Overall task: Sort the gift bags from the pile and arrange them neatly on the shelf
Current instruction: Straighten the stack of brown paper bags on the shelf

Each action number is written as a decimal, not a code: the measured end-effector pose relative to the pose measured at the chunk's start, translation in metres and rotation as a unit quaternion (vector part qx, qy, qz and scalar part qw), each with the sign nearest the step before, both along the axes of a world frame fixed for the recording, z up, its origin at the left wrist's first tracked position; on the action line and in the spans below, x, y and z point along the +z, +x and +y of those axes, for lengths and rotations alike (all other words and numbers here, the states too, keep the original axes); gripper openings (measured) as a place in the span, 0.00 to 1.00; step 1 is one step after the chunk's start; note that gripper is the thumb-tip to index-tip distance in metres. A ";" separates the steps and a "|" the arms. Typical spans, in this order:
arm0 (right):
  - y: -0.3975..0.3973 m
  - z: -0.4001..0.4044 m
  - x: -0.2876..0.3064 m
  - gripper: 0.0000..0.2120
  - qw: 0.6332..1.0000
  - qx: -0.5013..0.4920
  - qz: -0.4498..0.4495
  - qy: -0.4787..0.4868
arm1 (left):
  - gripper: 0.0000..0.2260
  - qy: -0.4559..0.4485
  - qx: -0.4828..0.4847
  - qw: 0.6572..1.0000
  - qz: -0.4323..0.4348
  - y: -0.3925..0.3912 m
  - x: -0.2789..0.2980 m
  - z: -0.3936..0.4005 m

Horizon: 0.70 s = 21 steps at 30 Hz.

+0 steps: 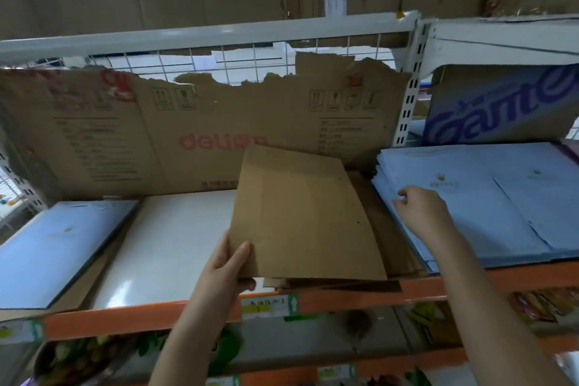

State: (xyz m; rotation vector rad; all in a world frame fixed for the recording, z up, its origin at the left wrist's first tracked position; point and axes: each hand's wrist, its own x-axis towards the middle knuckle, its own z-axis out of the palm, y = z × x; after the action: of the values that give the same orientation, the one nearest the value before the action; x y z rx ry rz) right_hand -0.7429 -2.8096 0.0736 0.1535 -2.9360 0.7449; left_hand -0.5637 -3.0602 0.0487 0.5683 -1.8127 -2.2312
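Left hand: the left hand (230, 263) is seen at the front edge of the shelf, thumb on top and fingers underneath, gripping the near left corner of a flat brown kraft-paper gift bag (304, 216).
Brown bag: it is held tilted, its far edge raised, over a low stack of similar flat brown paper bags (385, 247) lying in the middle of the shelf.
Right hand: the right hand (421, 213) is laid on the left part of a thick stack of flat pale-blue paper gift bags (488, 197), fingers loosely curled at the stack's edge; whether a sheet is actually pinched cannot be told.
Blue stack: it is set on the right of the shelf, just beside the brown stack.
Shelf: a white shelf board (175, 241) with an orange front rail (344, 298) is shown, a green-and-yellow price label (269, 305) fixed to the rail.
Left side: a single flat pale-blue gift bag with dark edging (56, 247) is seen on the left end, well apart from the others.
Behind: a torn brown cardboard sheet with red lettering (194, 135) is stood against a white wire grid (238, 63), closing off the back.
Right rear: a blue-printed carton (501, 106) is placed behind the blue stack, past a white slotted upright (407, 103).
Below: blurred colourful packets (94, 354) are glimpsed on the lower shelf.
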 end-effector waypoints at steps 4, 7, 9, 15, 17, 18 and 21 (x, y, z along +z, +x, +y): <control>-0.001 0.022 0.007 0.18 1.000 0.009 0.018 -0.021 | 0.12 -0.152 0.037 0.987 -0.030 -0.026 -0.013 0.047; 0.001 0.027 0.006 0.17 0.999 0.015 0.024 -0.029 | 0.16 -0.324 0.111 0.936 -0.078 -0.034 -0.022 0.069; 0.003 0.027 0.002 0.17 0.999 0.021 0.018 -0.035 | 0.19 -0.404 0.134 0.900 -0.092 -0.037 -0.028 0.077; 0.010 0.024 -0.005 0.16 0.998 0.035 0.015 -0.050 | 0.26 -0.478 0.061 0.861 -0.159 -0.046 -0.041 0.056; 0.011 0.023 -0.006 0.16 0.998 0.035 0.014 -0.052 | 0.28 -0.438 0.032 0.885 -0.157 -0.047 -0.043 0.048; 0.011 0.022 -0.006 0.16 0.998 0.036 0.015 -0.054 | 0.28 -0.431 0.024 0.888 -0.158 -0.049 -0.044 0.045; 0.014 0.018 -0.006 0.15 0.998 0.038 0.012 -0.057 | 0.27 -0.411 0.003 0.897 -0.166 -0.053 -0.045 0.043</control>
State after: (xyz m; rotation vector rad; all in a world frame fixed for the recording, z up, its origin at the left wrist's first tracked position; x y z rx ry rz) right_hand -0.7294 -2.7916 0.0680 0.2635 -2.8699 0.9120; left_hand -0.6168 -3.0173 0.0037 0.7712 -2.6394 -1.1822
